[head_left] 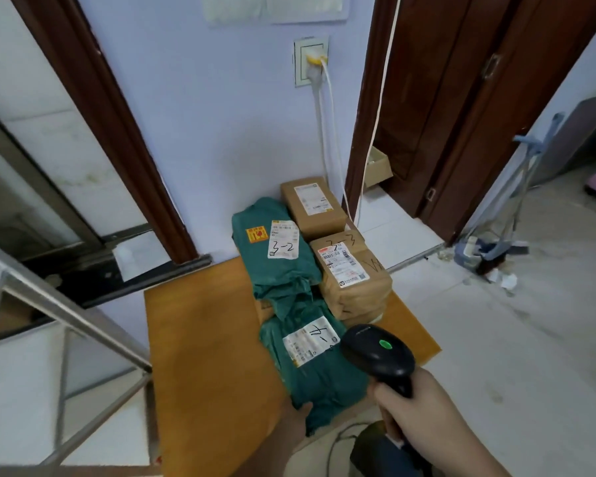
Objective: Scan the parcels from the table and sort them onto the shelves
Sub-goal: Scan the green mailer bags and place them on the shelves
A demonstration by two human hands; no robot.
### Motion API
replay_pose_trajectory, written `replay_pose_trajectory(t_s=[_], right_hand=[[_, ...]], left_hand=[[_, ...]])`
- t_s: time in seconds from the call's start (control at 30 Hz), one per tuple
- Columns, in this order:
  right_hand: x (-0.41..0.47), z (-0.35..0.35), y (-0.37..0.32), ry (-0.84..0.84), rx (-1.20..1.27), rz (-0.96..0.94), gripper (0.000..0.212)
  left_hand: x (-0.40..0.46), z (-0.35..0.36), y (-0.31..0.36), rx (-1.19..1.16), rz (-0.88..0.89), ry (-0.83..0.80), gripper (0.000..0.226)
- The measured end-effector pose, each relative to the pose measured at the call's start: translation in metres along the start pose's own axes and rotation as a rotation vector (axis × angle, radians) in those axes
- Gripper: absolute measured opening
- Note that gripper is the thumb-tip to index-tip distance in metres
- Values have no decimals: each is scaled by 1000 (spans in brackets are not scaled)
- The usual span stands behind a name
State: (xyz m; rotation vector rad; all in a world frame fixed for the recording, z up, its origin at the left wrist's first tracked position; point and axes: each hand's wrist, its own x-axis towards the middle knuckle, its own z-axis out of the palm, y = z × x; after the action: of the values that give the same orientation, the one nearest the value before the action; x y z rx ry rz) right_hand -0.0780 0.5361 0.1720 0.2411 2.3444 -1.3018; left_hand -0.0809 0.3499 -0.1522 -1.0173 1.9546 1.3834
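Observation:
A black barcode scanner (379, 356) with a green light is gripped in my right hand (417, 414), its head just right of the white label on the nearest green bag parcel (319, 370). My left hand (295, 421) holds that parcel's near edge from below. Behind it on the small wooden table (203, 339) lie another green bag parcel (276, 256) marked "3-2", a brown box (353, 277) marked "3-3" stacked on another box, and a farther brown box (312, 206).
A metal shelf frame (66, 321) stands at the left. White cables (327, 132) run down the wall from a socket behind the parcels. An open wooden door (461, 98) and a broom with dustpan (496, 242) are at the right. Tiled floor surrounds the table.

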Motion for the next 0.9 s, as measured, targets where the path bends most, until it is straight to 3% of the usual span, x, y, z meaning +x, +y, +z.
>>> replay_pose_trajectory(t_s=[0.07, 0.17, 0.27, 0.53, 0.6, 0.7, 0.77, 0.83, 0.9], right_hand=[[6, 1, -1, -41, -16, -2, 34], [14, 4, -3, -143, -14, -14, 33], [18, 10, -8, -219, -28, -26, 27], [28, 32, -21, -302, -89, -23, 19], [30, 37, -23, -308, -81, -20, 20], [34, 43, -30, -315, -76, 0, 21], [37, 46, -36, -320, -94, -2, 25], [40, 48, -40, -329, -108, -13, 29], [42, 50, -43, -342, -116, -26, 29]], left_hand=[[-46, -21, 28, -57, -9, 8, 65], [-45, -41, 20, -136, -83, 90, 51], [-25, -57, -12, -324, -143, 169, 12], [-25, -124, -33, -714, -207, 503, 13], [-16, -133, -36, -794, -221, 505, 28], [-16, -137, -37, -941, -337, 494, 86], [-18, -130, -34, -982, -401, 474, 113], [-14, -117, -35, -985, -453, 398, 124], [-18, -105, -28, -974, -455, 307, 119]])
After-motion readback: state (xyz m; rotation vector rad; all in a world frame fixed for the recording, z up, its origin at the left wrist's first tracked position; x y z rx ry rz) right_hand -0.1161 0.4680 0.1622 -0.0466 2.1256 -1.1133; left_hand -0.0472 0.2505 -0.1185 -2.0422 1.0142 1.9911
